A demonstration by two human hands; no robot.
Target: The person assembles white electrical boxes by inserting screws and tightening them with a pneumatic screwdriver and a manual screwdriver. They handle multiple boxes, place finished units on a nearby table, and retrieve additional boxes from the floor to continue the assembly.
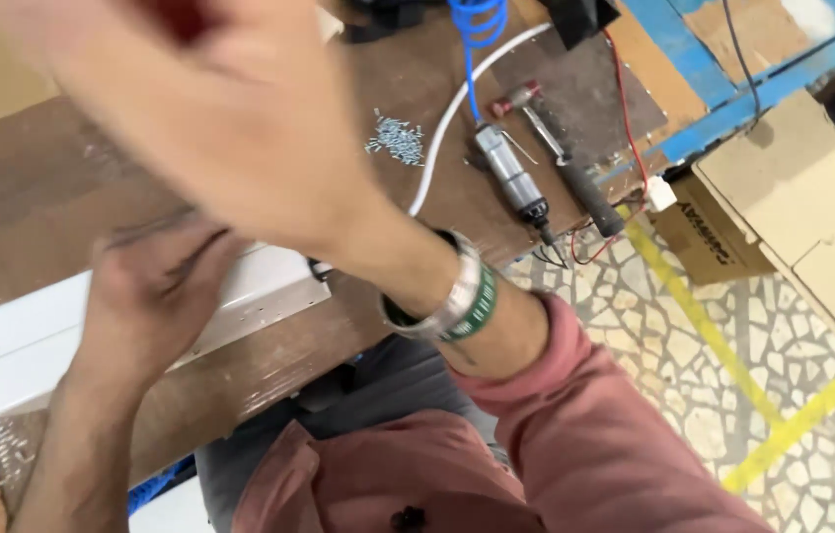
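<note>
While the left hand (156, 286) presses flat on a white panel (33, 341) on the bench (33, 197), the right hand (210, 118) hangs blurred above. Its grip cannot be told. Screws (396, 138) lie near.

Single head-worn view, steep downward tilt, close over brown wooden workbench (62, 188); speckled terrazzo floor (733, 395) at right.

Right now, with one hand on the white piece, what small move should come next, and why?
Probably bring the raised right hand down toward the screw pile or the pneumatic screwdriver. That hand is blurred and lifted off the bench, while the left hand presses on the long white panel, steadying it.
</note>
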